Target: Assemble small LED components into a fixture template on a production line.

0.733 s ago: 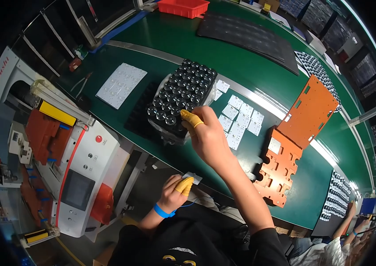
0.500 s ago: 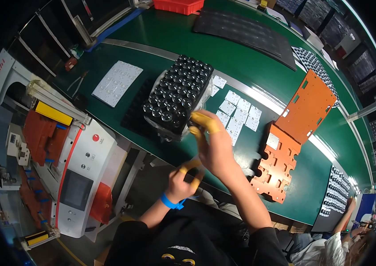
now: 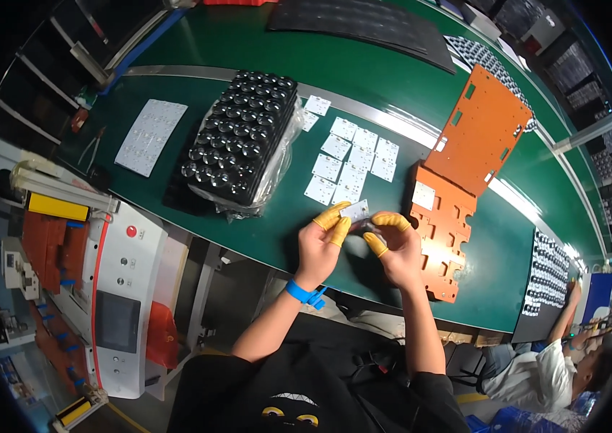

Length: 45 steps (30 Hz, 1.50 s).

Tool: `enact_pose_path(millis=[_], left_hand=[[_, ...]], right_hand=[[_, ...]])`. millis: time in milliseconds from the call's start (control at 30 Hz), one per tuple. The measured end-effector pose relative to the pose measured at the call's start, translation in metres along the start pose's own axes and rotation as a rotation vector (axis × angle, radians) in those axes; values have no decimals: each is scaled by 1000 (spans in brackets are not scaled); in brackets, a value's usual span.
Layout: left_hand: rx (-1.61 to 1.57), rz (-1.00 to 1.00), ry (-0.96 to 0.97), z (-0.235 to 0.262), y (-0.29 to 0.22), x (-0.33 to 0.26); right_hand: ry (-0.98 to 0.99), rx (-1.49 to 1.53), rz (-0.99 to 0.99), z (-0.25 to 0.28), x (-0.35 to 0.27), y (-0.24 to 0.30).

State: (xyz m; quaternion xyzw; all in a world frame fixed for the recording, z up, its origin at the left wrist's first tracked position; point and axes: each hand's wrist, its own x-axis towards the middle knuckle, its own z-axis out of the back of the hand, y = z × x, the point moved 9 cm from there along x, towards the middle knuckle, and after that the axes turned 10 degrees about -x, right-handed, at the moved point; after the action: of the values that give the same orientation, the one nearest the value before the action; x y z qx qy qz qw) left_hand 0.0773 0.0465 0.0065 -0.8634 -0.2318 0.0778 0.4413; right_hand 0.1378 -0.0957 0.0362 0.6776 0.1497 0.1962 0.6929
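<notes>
While both hands work over the green tabletop (image 3: 497,249), just inside its near edge, the left hand (image 3: 318,254) pinches a small white card (image 3: 355,210) between yellow-covered thumb and finger. The right hand (image 3: 403,261) has its grip closed on a small dark piece (image 3: 366,226), just beside the card; it is too blurred to name, and I cannot tell whether the two touch. The step in hand looks like bringing piece and card together; the next move seems to call for a steady card and a light right-hand turn to line the piece up.

To the right, an orange tray (image 3: 430,252) reaches toward the near edge, one white square (image 3: 423,195) lying in it. Farther in, loose white cards (image 3: 353,173) lie in uneven rows. Left of them sits a black stack of round clear lenses (image 3: 237,144), partly wrapped in plastic, and a white sheet (image 3: 151,137) lies nearer the left end. A black mat (image 3: 364,25) lies toward the far edge.
</notes>
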Motion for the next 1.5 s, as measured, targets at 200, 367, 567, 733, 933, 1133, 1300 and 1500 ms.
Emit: enact_pose_path(millis=[200, 367, 567, 733, 933, 1133, 1300, 1500], left_hand=[[88, -19, 17, -5, -2, -3], [131, -13, 36, -4, -1, -5], [127, 2, 43, -1, 2, -7], [135, -19, 33, -2, 2, -6], [224, -31, 99, -9, 1, -10], [286, -36, 194, -20, -3, -11], [82, 69, 134, -13, 3, -9], [-165, 176, 143, -13, 2, -10]], right_hand=[[22, -72, -80, -1, 1, -2], [24, -221, -79, -6, 1, 2], [-7, -229, -157, -1, 0, -9], [-7, -274, -138, -1, -1, -9], [-79, -214, -215, 6, -2, -6], [-89, -302, -118, 9, -2, -3], [-47, -386, -72, 4, 0, 8], [-95, 48, -174, 16, 0, -4]])
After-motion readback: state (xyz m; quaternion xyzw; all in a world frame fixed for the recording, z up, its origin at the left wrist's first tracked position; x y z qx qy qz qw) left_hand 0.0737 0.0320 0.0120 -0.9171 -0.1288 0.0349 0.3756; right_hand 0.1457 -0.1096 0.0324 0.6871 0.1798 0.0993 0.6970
